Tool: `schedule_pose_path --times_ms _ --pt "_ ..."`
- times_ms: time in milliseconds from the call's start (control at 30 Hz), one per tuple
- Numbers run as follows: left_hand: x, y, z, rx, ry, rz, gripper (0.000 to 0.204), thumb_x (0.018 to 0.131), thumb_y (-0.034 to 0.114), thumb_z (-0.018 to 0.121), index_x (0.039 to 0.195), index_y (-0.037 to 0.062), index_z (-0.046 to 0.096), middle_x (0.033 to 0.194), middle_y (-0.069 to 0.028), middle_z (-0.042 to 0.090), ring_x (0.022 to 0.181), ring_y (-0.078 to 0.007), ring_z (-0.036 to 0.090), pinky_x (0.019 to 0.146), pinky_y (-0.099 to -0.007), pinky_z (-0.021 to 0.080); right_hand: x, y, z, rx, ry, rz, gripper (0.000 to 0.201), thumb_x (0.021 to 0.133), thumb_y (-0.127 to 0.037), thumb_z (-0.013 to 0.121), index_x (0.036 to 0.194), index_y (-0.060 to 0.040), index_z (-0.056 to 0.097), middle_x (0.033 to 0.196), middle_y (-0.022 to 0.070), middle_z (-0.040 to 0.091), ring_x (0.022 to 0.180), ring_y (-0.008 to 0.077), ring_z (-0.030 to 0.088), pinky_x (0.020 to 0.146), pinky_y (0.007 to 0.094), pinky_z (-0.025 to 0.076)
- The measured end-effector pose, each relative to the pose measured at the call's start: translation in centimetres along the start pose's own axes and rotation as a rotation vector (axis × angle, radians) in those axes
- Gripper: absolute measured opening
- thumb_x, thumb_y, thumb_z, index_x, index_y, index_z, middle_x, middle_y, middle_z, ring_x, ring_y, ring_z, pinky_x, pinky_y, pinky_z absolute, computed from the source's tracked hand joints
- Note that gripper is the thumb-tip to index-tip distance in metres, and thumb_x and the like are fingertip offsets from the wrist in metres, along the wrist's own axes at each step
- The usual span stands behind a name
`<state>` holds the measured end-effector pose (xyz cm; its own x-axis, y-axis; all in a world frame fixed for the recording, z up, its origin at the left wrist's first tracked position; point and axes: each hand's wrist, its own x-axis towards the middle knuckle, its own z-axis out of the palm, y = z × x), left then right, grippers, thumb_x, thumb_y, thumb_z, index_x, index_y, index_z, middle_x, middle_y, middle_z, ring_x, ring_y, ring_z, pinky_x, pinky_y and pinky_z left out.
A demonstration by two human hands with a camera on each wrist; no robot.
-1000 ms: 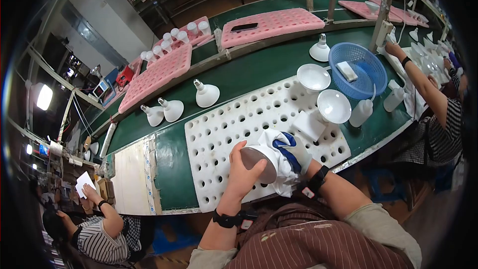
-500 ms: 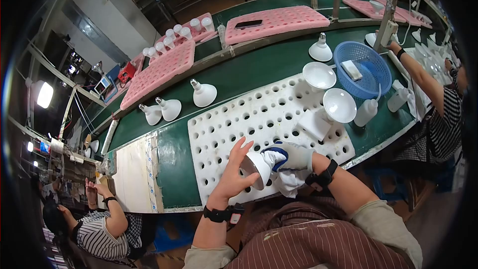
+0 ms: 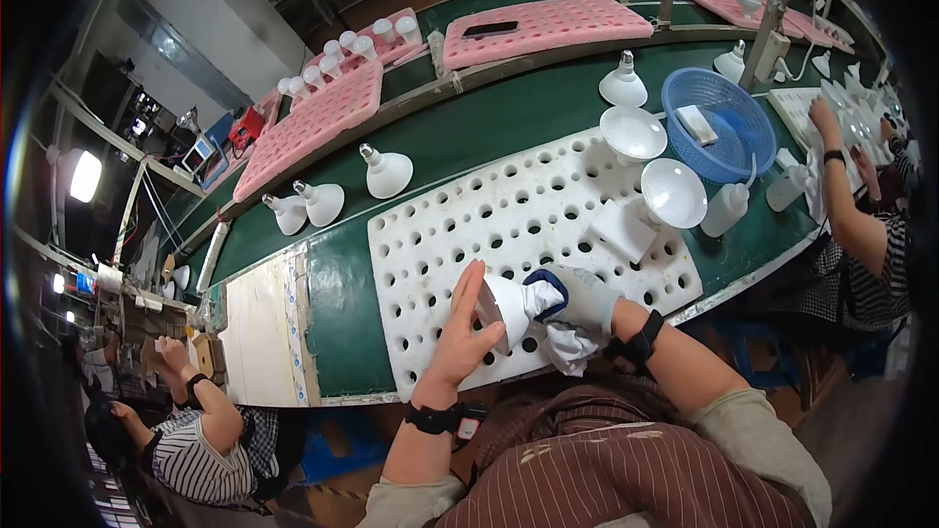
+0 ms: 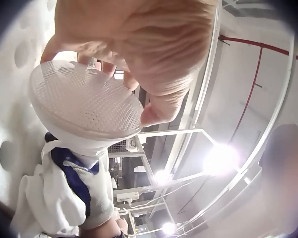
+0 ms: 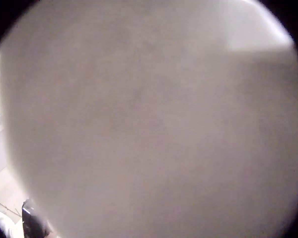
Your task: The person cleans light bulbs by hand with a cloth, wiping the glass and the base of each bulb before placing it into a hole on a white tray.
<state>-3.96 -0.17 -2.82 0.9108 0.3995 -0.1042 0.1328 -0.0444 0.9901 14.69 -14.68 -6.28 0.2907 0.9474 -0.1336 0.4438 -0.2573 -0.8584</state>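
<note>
The green desk (image 3: 344, 332) carries the white board (image 3: 442, 252) and stretches past it to the left, to the right and beyond. Pink trays (image 3: 562, 22) lie well beyond the board, and a blue basket (image 3: 708, 163) stands just past its right end. Over the board's near part, the left hand (image 3: 455, 342) is spread wide, gripping the rim of a bulb (image 3: 507, 311) between fingers and thumb. The gloved right hand (image 3: 589, 299), also over the board's near part, grips the same bulb's neck through a cloth (image 3: 570, 347). That bulb is tilted above the board, its face turned left. Two face-up bulbs (image 3: 675, 193) are at the board's right end, while three more (image 3: 389, 174) rest face down beyond its left part. Two bottles (image 3: 726, 210) stand right of the board. A white block (image 3: 624, 229) sits on its right half. A phone (image 3: 490, 29), far beyond the board, rests on a tray.
</note>
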Motion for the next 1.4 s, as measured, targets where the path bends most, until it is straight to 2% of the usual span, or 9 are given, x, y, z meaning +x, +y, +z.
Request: schedule_pose_path --times_ms 100,200,267,400,633,800,1000,1100,1400 --pt "0.5 -0.5 -0.8 0.135 -0.073 0.081 0.087 0.077 0.016 0.061 0.153 0.0152 0.02 0.159 -0.0087 0.012 0.146 -0.0258 0.015 0.113 -0.0449 0.024 0.8 -1.2 -1.1 -0.099 -0.17 0.069 0.044 0.07 -0.031 0.076 0.109 -0.0124 0.063 0.099 0.0126 0.069 0.092 0.0307 0.065 0.083 0.0394 0.049" --pt "0.7 -0.7 -1.3 0.029 -0.119 0.023 0.093 0.072 0.013 0.062 0.154 0.014 0.018 0.16 -0.0032 0.011 0.147 -0.0212 0.011 0.114 -0.0408 0.02 1.0 -1.6 -1.3 -0.104 -0.204 0.083 0.043 0.069 -0.034 0.076 0.103 -0.0113 0.065 0.094 0.0117 0.07 0.086 0.0291 0.067 0.08 0.0379 0.05" --pt "0.7 -1.1 -1.3 0.053 -0.136 0.084 0.091 0.074 0.016 0.061 0.154 0.0148 0.018 0.159 -0.0092 0.012 0.146 -0.0253 0.013 0.115 -0.0425 0.02 1.0 -1.4 -1.2 -0.096 -0.196 0.094 0.041 0.069 -0.033 0.076 0.102 -0.0114 0.065 0.094 0.0114 0.07 0.084 0.028 0.067 0.079 0.0371 0.05" --pt "0.8 -1.1 -1.5 0.025 -0.157 0.085 0.09 0.074 0.013 0.059 0.154 0.0154 0.018 0.159 -0.0088 0.011 0.146 -0.0245 0.013 0.116 -0.0428 0.019 0.9 -1.8 -1.4 -0.032 -0.202 0.147 0.039 0.068 -0.032 0.076 0.1 -0.0115 0.066 0.092 0.0113 0.07 0.08 0.0255 0.066 0.077 0.0355 0.051" --pt "1.5 -1.2 -0.5 -0.085 -0.056 -0.022 0.089 0.072 0.004 0.051 0.154 0.0145 0.019 0.159 -0.0067 0.012 0.145 -0.0231 0.016 0.113 -0.0422 0.024 1.4 -1.2 -1.1 -0.044 -0.17 0.079 0.04 0.069 -0.036 0.075 0.1 -0.011 0.067 0.092 0.0118 0.07 0.081 0.0275 0.066 0.077 0.0356 0.05" --pt "1.2 -3.3 -0.7 -0.152 -0.048 0.014 0.092 0.07 0.004 0.053 0.154 0.0132 0.017 0.158 -0.0069 0.015 0.144 -0.0223 0.017 0.111 -0.0402 0.027 2.1 -1.0 -2.0 -0.061 -0.249 0.161 0.042 0.068 -0.036 0.079 0.099 -0.0091 0.069 0.091 0.0111 0.071 0.08 0.0255 0.066 0.076 0.0354 0.051" --pt "1.3 -5.1 -1.1 0.158 -0.058 0.091 0.096 0.069 0.007 0.059 0.154 0.0134 0.015 0.158 -0.0069 0.017 0.143 -0.0231 0.022 0.11 -0.0389 0.031 2.7 0.2 -1.5 -0.061 -0.2 0.115 0.046 0.07 -0.042 0.075 0.101 -0.0083 0.067 0.093 0.015 0.07 0.083 0.0305 0.066 0.079 0.0376 0.049" --pt "1.8 -3.5 -1.0 -0.092 -0.096 0.052 0.091 0.072 0.008 0.058 0.154 0.0128 0.016 0.157 -0.0083 0.016 0.142 -0.0246 0.024 0.109 -0.0394 0.033 2.0 0.0 -1.2 -0.036 -0.17 0.108 0.045 0.072 -0.04 0.075 0.104 -0.0085 0.067 0.094 0.0149 0.07 0.085 0.0304 0.066 0.08 0.0374 0.049" --pt "2.9 -2.9 -1.8 -0.264 -0.056 -0.016 0.068 0.081 0.009 0.051 0.147 0.0063 0.035 0.155 -0.0106 0.027 0.145 -0.0214 0.02 0.117 -0.0325 0.015 2.2 0.0 -1.2 0.04 -0.154 0.154 0.045 0.073 -0.038 0.075 0.105 -0.007 0.066 0.095 0.0136 0.07 0.085 0.0276 0.066 0.081 0.0367 0.049"
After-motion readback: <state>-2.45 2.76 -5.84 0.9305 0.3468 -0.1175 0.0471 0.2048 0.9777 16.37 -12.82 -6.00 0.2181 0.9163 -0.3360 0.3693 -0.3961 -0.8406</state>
